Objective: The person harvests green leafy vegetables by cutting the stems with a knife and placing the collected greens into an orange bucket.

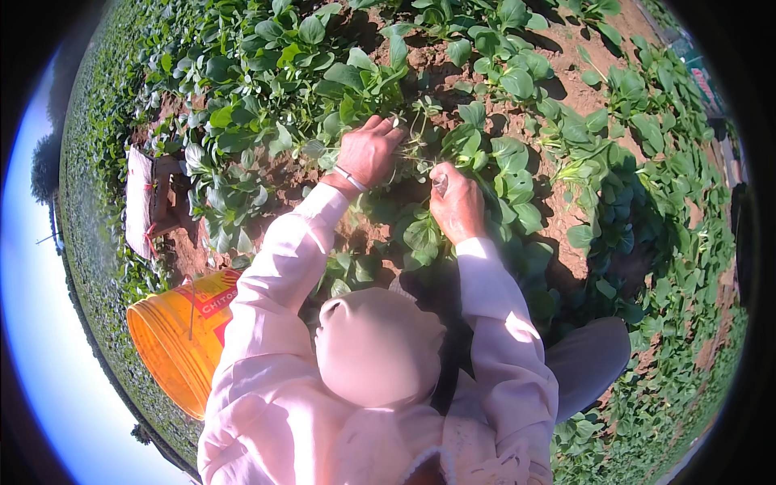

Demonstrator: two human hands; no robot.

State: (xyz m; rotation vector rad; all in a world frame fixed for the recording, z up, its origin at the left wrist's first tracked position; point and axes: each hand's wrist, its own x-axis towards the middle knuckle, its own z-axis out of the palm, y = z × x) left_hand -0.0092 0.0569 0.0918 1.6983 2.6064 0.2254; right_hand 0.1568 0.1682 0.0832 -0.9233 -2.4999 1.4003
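Note:
Among low leafy green plants, both my hands reach down to a pale, thin-stemmed weed [416,144]. My left hand [369,153] has its fingers curled closed at the left side of these stems, back of the hand up, with a light band on the wrist. Just right of the stems and a little nearer to me, my right hand [457,204] is closed in a fist, thumb folded over the fingers. What either hand grips is too small and partly hidden to make out. Broad-leaved greens [508,162] brush close beside my right hand.
An orange-yellow bucket [179,335] lies tilted by my left arm. Beyond it stands a small wooden stool [141,200] with a pale padded top. Brown soil [566,202] shows between the plant rows. At the far right is a green box [697,74].

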